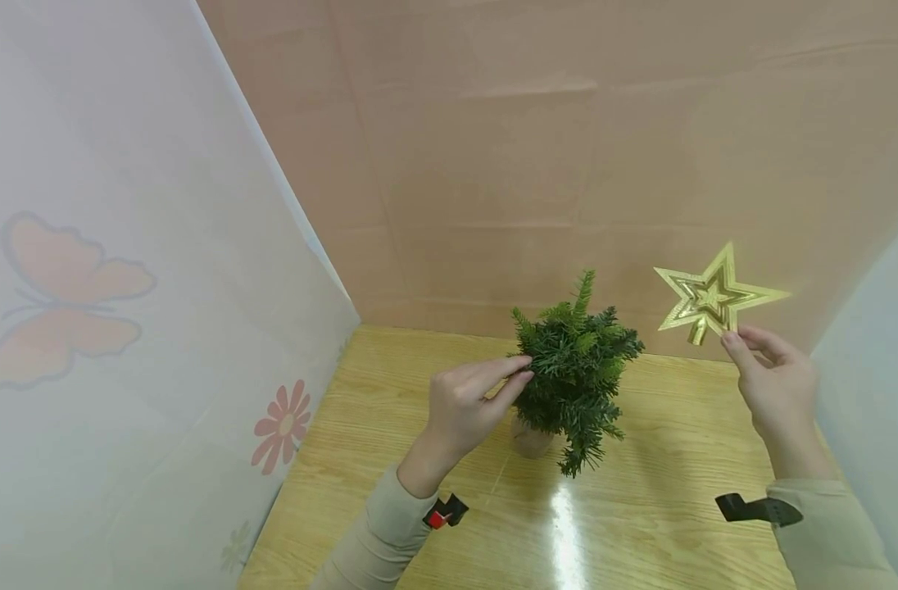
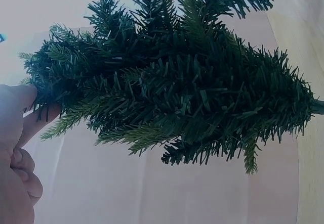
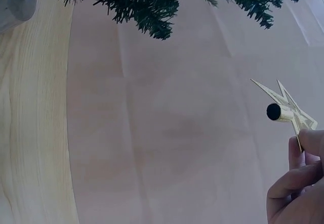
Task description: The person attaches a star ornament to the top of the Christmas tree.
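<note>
- While the left hand [image 1: 469, 401] reaches in from the left, its thumb and forefinger are closed in a pinch on the outer needles of the small green tree [image 1: 576, 370], at about mid-height on the side nearest that hand; the left wrist view shows the fingertips [image 2: 30, 115] buried in the branch ends.
- Standing upright in a small pale pot [image 1: 530, 438] on the wooden table [image 1: 670, 500], the tree has its long axis vertical, and its single top sprig [image 1: 585, 291] points straight up, bare.
- To the right of the tree and well apart from it, the gold star [image 1: 714, 297] is held in the air at roughly the height of the top sprig, flat face toward the head camera.
- Below the star, the right hand [image 1: 777, 385] pinches it by a lower point, fingers curled round the edge.
- From the star's base a short gold tube [image 3: 277, 112] sticks out; its open mouth shows dark in the right wrist view.
- Judging by this layout, the sprig lies to the left of the star and level with it, so the right hand is the nearer to carry the tube's opening over the vertical sprig, while the left hand steadies the tree.
</note>
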